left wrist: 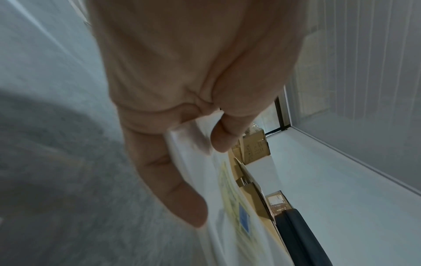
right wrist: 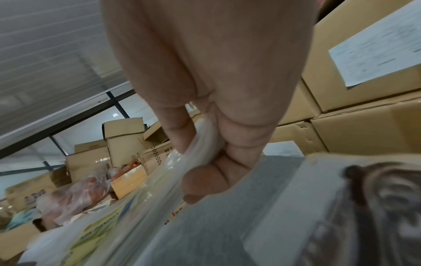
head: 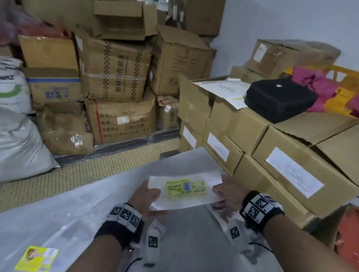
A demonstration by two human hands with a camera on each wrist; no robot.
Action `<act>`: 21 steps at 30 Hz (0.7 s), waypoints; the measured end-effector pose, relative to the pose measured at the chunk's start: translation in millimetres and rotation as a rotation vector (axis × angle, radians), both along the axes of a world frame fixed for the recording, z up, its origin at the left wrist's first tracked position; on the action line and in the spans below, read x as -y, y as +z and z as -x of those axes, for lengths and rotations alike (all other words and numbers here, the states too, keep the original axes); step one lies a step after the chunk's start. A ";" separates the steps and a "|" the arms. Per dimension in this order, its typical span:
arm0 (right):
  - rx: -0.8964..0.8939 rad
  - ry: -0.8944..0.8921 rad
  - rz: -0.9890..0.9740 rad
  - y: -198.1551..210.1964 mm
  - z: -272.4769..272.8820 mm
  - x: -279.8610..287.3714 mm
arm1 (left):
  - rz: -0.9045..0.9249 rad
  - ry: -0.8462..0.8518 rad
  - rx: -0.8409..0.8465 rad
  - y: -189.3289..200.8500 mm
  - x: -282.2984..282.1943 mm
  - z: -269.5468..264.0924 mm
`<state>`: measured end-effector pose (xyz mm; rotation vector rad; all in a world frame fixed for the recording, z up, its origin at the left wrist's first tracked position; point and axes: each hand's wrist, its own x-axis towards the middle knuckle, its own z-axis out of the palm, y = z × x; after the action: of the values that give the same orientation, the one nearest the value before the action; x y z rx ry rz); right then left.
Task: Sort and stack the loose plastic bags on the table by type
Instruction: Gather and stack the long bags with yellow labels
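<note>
Both hands, left [head: 146, 198] and right [head: 226, 193], hold a thin bundle of green-labelled bags [head: 185, 189] above the bench [head: 76, 210], each grip pinching one end. Sorting seems midway; next, lay it on its matching pile.

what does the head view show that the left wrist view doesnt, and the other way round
Only the head view shows the right hand holding the bag's other end, the yellow-labelled bags lying at the near left of the table, the white sacks, and the yellow crate.

Only the left wrist view shows the pinch from close up: the thumb on one face of the bag, the fingers on the other.

Both show the left hand, the green-labelled plastic bag it holds, the black case and cardboard boxes.
</note>
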<state>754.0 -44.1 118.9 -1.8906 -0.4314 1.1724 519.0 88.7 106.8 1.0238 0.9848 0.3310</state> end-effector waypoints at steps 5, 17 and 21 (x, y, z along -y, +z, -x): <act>0.040 0.070 -0.004 0.7 -50.9 -41.1 | 0.010 0.085 0.008 -4.3 -26.6 -45.6; 0.238 0.366 0.156 -48.9 -181.4 -149.6 | 0.013 0.151 -0.117 -40.2 -78.8 -171.7; 0.324 0.491 0.204 -68.1 -201.3 -172.2 | -0.028 0.266 -0.254 -71.0 -95.7 -194.9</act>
<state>955.3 128.1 50.8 -2.2378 -1.0335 1.2536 713.9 184.4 35.8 0.9763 1.3547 0.4422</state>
